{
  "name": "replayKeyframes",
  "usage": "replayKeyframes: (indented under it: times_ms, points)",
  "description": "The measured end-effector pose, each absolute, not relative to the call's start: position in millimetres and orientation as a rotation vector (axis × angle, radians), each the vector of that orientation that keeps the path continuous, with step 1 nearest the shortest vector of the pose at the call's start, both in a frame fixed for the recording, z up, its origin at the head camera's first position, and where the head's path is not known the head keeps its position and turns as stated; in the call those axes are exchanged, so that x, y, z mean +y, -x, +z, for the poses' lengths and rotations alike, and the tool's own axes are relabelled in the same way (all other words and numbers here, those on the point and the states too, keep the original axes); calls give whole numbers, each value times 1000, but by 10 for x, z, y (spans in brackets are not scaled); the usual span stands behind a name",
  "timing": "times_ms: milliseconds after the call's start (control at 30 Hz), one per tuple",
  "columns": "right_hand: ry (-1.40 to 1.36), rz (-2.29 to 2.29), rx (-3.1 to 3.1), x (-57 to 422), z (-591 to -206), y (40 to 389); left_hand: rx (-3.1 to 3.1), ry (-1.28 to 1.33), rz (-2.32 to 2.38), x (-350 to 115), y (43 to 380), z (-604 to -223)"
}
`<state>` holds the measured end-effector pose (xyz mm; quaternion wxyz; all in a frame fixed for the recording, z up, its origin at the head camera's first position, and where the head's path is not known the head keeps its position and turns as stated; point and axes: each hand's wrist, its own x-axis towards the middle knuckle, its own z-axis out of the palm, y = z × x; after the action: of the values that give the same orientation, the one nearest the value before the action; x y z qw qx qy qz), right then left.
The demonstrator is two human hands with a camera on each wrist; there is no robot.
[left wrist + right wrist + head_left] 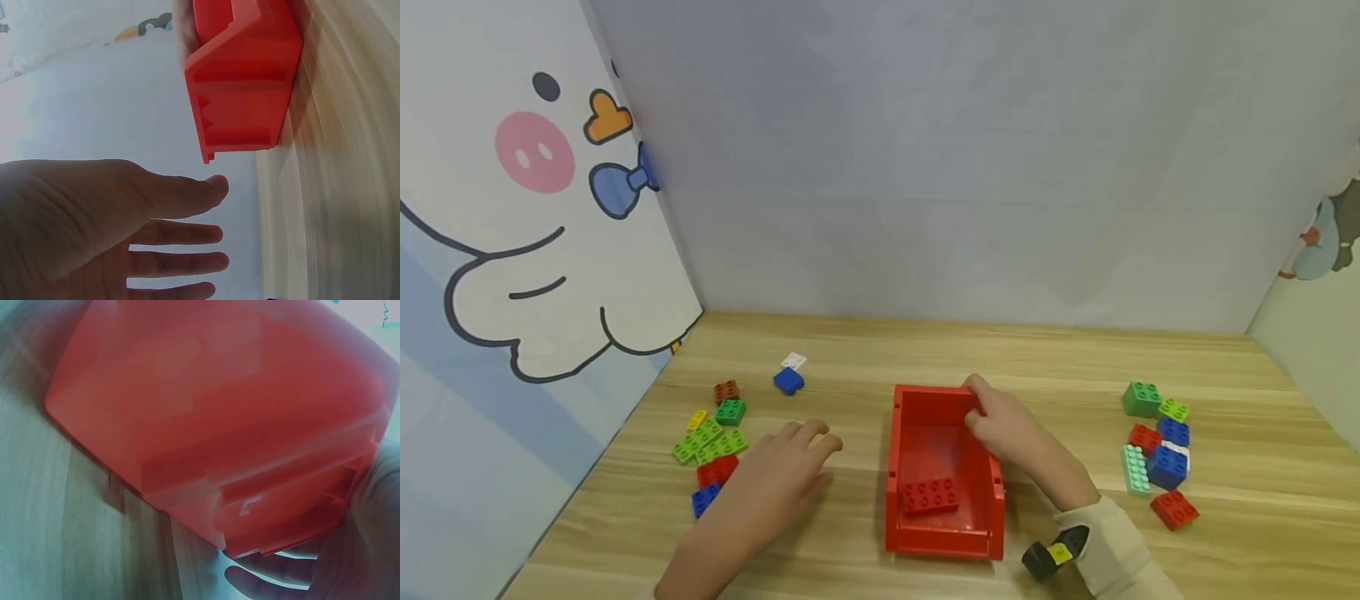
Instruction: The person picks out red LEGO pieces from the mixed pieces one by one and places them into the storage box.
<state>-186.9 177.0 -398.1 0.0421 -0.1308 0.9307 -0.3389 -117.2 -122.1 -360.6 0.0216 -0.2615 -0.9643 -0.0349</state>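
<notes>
Red bin (892,500) stands on the table (1037,354), hollow side up, just to the right of the left hand (782,471). A long red brick (930,497) lies inside it, by the near end. The right hand (1011,425) grips the far right corner, its fingers bent over the rim; a pale sleeve (1120,550) covers that forearm. The left hand's grip holds nothing: its fingers are loosely extended and slightly spread, and the left wrist view shows the thumb near the bin but apart from it.

Beyond the left hand, a blue brick (789,381) lies next to a white piece (793,361). To its left is a loose group with a brown brick (726,392), a yellow brick (697,420) and two lime bricks (697,442). Well to the right of the bin, a second group includes a tall green brick (1142,400) and a mint brick (1136,469)
</notes>
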Motion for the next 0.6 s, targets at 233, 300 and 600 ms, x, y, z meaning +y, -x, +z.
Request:
replayKeyframes:
  times_ms: [233,300,600]
  points:
    - [363,-1049,2824,1766,-3960,1855,-2989,762,-113,-1286,1175,-3643]
    - [365,-1044,2828,1765,-3956,1854,-2986,754,-120,-1307,1176,-3661]
    - [377,-1018,2842,1763,-3961,1859,-2942,745,-102,-1471,1169,-3746]
